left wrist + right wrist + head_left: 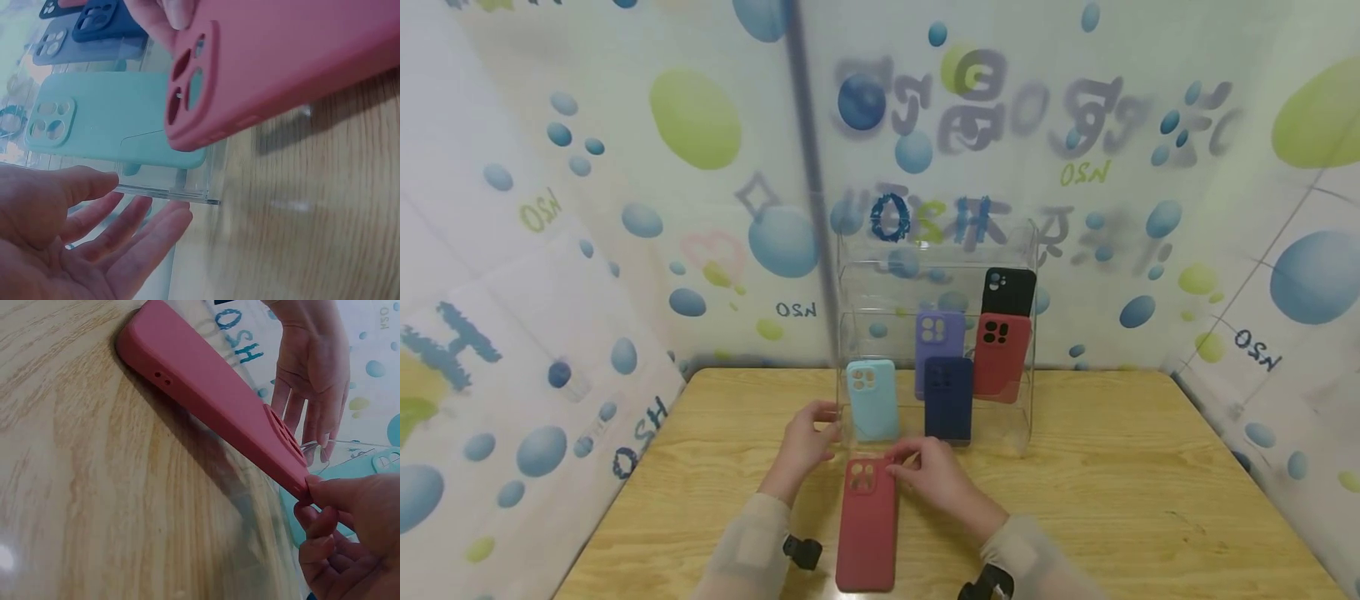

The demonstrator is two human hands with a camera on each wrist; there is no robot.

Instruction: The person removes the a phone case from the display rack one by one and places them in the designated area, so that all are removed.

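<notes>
A dark red phone case [867,533], its camera cutouts toward the rack, lies before a clear acrylic display rack [1000,425]. My right hand [942,477] pinches the case's upper right corner between thumb and fingers, and in the right wrist view that end is lifted off the table. My left hand [805,442] is at the rack's lower left edge, thumb on one side and loosely extended fingers [153,244] on the other; whether it bears on the edge is hard to tell. A light blue phone case [874,400] stands in the bottom tier beside it.
A navy phone case [948,400] stands in the bottom tier, with a purple case [929,329] behind it. To the right are another red case [1002,358] and a black case [1018,292] higher up. The wooden table [1150,483] meets a patterned curtain [700,217].
</notes>
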